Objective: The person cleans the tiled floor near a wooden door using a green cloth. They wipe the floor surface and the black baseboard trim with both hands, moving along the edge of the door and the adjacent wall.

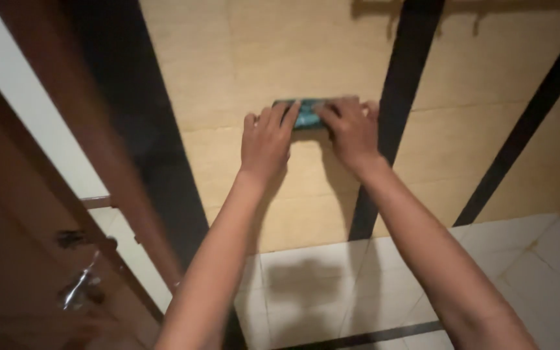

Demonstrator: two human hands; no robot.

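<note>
Two hands are seen against the wall: one left hand (266, 141) and one right hand (352, 133), both near the centre. One small teal pad (306, 114) is counted, pressed between the fingers of both hands, toward 12 o'clock from them. Three dark vertical strips are counted on the beige wall: one wide strip (144, 129) at 9 o'clock of the hands, one narrower strip (393, 110) at 3 o'clock, and one slanted strip (529, 116) farther out at 3 o'clock. One brown door (27, 259) is seen at 8 o'clock, with one metal handle (79, 288) on it.
</note>
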